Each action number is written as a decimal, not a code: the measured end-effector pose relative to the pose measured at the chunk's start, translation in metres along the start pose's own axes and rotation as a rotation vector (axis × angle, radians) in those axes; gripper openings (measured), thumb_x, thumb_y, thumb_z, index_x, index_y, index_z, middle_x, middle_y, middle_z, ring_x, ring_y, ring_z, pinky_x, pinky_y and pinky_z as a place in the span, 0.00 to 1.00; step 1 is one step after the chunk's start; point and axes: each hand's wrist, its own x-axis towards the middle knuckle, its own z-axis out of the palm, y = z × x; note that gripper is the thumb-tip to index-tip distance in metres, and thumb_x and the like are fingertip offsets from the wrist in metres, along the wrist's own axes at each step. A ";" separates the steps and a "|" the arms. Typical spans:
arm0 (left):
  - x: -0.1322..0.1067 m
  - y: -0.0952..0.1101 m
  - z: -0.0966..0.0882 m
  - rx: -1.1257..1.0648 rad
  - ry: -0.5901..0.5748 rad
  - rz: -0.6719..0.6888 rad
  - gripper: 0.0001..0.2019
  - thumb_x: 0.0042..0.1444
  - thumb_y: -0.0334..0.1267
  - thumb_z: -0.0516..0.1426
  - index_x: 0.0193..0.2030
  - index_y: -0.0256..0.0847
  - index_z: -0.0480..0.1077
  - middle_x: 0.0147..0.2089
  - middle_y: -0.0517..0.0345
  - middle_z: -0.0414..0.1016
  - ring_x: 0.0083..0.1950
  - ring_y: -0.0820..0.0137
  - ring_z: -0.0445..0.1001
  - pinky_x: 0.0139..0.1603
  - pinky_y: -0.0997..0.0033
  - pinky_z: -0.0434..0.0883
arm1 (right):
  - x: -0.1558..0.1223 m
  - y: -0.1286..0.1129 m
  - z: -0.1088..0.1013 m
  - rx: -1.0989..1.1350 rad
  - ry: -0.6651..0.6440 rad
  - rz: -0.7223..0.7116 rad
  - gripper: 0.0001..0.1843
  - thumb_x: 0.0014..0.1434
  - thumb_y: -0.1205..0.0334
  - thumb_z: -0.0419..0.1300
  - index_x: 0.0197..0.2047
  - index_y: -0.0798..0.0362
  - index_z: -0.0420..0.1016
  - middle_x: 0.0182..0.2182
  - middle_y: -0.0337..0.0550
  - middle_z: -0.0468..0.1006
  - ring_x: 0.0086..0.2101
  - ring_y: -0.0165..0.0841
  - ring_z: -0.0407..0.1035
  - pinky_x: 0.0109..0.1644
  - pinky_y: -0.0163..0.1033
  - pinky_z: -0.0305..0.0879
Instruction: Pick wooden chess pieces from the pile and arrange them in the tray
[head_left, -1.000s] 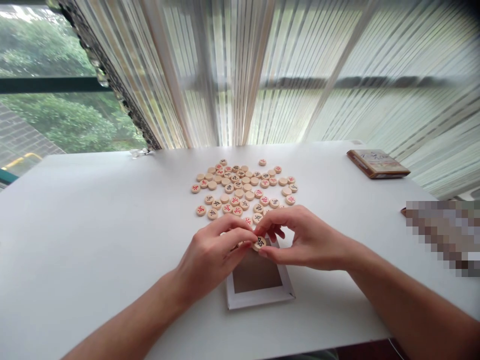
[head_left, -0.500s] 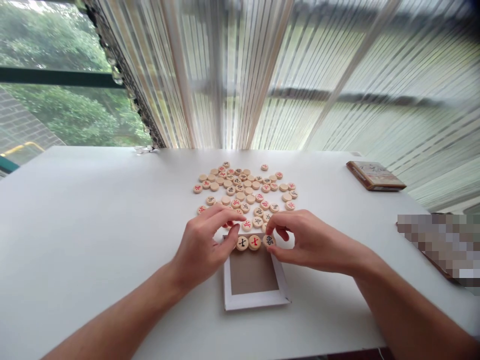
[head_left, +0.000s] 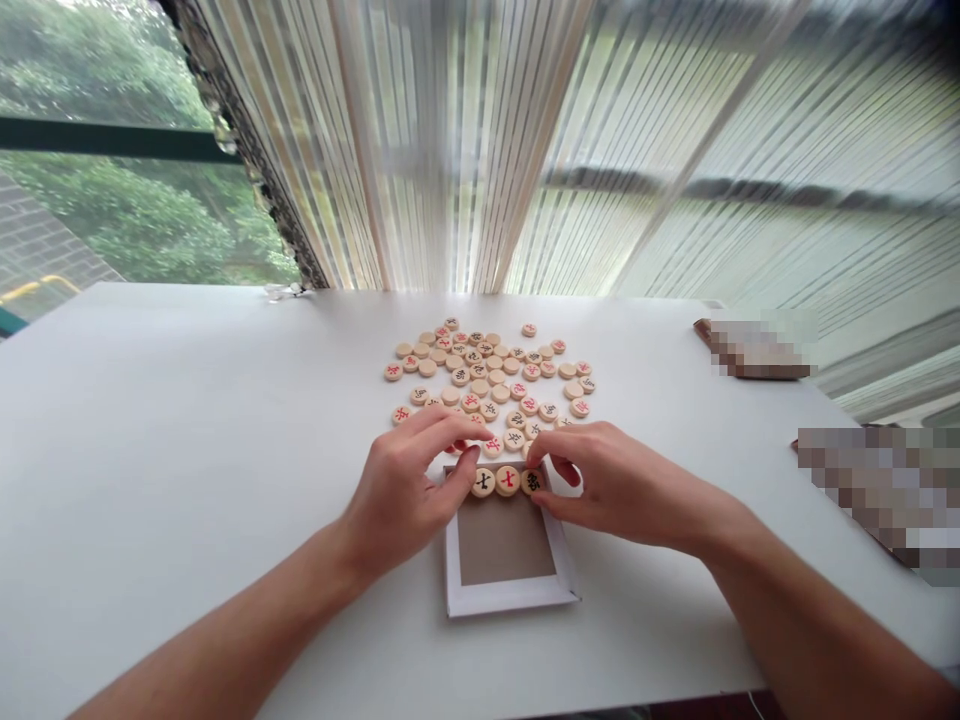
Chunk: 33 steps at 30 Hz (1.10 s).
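Note:
A shallow white box (head_left: 514, 600) with a brown inside lies in front of me. Along its far end runs a row of round wooden Chinese chess pieces: one with a black character (head_left: 484, 483), one with a red character (head_left: 508, 481), and at the right a black-marked piece (head_left: 533, 482). My right hand (head_left: 574, 465) pinches that right piece between thumb and forefinger, against the red one. My left hand (head_left: 424, 465) is curved over the box's far left corner, thumb and forefinger apart, thumb beside the row's left end. What lies under its palm is hidden.
Many more Chinese chess pieces (head_left: 480, 388) are scattered on the white table (head_left: 225, 430) beyond the box, some face down. Two flat boxes, one brown-edged (head_left: 772, 368) and one blurred out (head_left: 877, 490), lie at the right. A string curtain (head_left: 465, 150) hangs behind the table.
My right hand has moved slightly left with its black-marked piece, closing the gap to the red piece. My left hand has stayed nearly in place.

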 end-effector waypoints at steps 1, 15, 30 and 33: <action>0.000 0.000 0.000 -0.001 0.000 0.001 0.09 0.64 0.25 0.59 0.46 0.38 0.80 0.42 0.53 0.81 0.42 0.68 0.80 0.45 0.69 0.76 | 0.000 0.000 0.000 -0.006 0.001 0.003 0.05 0.60 0.65 0.68 0.40 0.51 0.79 0.27 0.35 0.74 0.27 0.30 0.66 0.35 0.35 0.58; -0.001 -0.001 -0.001 -0.001 -0.006 -0.014 0.10 0.64 0.25 0.59 0.45 0.39 0.80 0.43 0.54 0.81 0.43 0.68 0.80 0.45 0.68 0.77 | -0.002 0.000 -0.002 0.041 0.131 -0.013 0.01 0.59 0.64 0.66 0.36 0.51 0.79 0.21 0.30 0.68 0.22 0.26 0.62 0.30 0.34 0.56; 0.017 -0.038 -0.027 0.205 0.112 -0.160 0.06 0.64 0.35 0.60 0.42 0.41 0.81 0.42 0.55 0.83 0.40 0.65 0.81 0.37 0.70 0.76 | 0.038 0.084 0.000 0.059 0.686 0.329 0.12 0.66 0.59 0.60 0.43 0.54 0.85 0.38 0.46 0.85 0.35 0.36 0.75 0.43 0.41 0.70; 0.019 -0.046 -0.028 0.220 0.133 -0.200 0.07 0.64 0.35 0.60 0.42 0.40 0.81 0.42 0.54 0.84 0.40 0.65 0.81 0.34 0.71 0.76 | 0.051 0.084 -0.006 0.040 0.606 0.338 0.11 0.68 0.61 0.61 0.46 0.54 0.85 0.40 0.46 0.85 0.36 0.36 0.75 0.47 0.43 0.72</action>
